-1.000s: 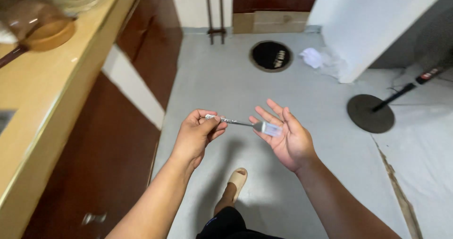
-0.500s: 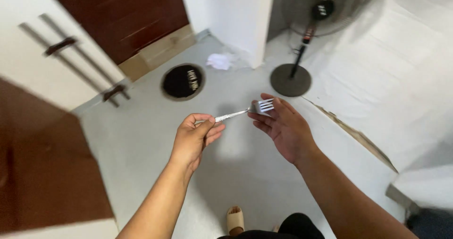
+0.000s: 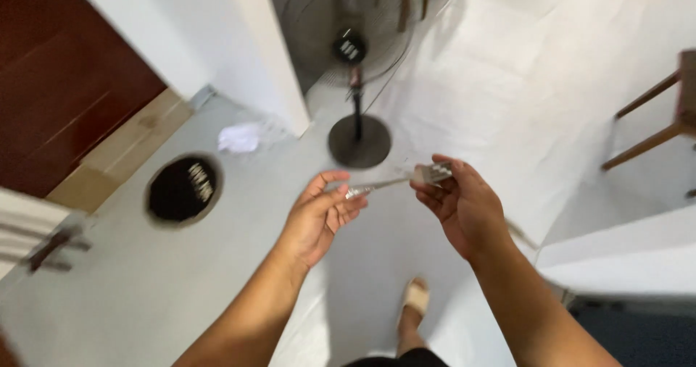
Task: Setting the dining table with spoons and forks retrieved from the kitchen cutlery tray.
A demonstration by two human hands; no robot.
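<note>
Fingers of my left hand [image 3: 317,218] pinch the handle end of a metal fork [image 3: 395,181], while my right hand [image 3: 460,207] closes around its tines. It hangs in the air between both hands, above the floor [image 3: 145,294]. Its long axis runs nearly level, tines pointing right and slightly up. I judge this a mid-carry hold; any next move needs a firm grip on the handle.

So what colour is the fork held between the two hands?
Silver metal: the fork, held between the left hand and right hand, shows best in the head view, slightly blurred.
</note>
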